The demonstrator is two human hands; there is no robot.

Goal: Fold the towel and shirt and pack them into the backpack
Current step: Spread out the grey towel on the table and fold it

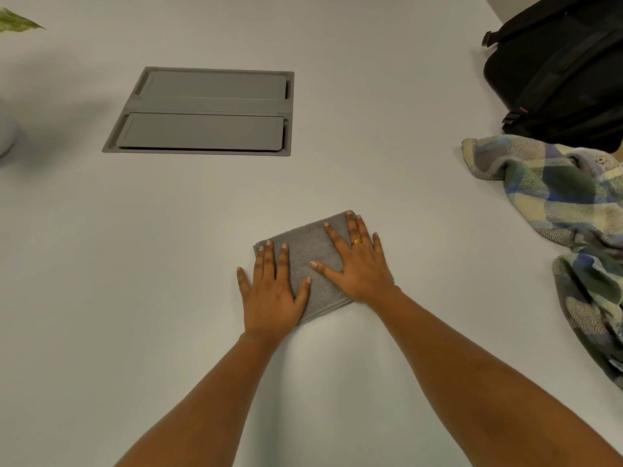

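Head view: grey towel (308, 254) folded into a small rectangle, flat on the white table (371, 146), near the middle of the front area. Left hand (273, 291) flat, fingers spread, pressing the towel's left edge, little finger off the cloth and on bare table. Right hand (357, 264) flat too, fingers spread, covering the towel's right half, fingertips reaching its far corner; gold ring (356, 242) on one finger. Nothing pinched by either hand. Folded near edge visible between the two wrists.

Plaid shirt (553, 203) crumpled at the right, well apart from the towel, trailing down along the right border. Black backpack (566, 72) at the far right corner, touching the shirt's far end. Grey hatch (205, 111) sunk into the table further back on the left. Wide bare table between towel and hatch, and between towel and shirt. Green leaf tip (17, 20) at the top left.
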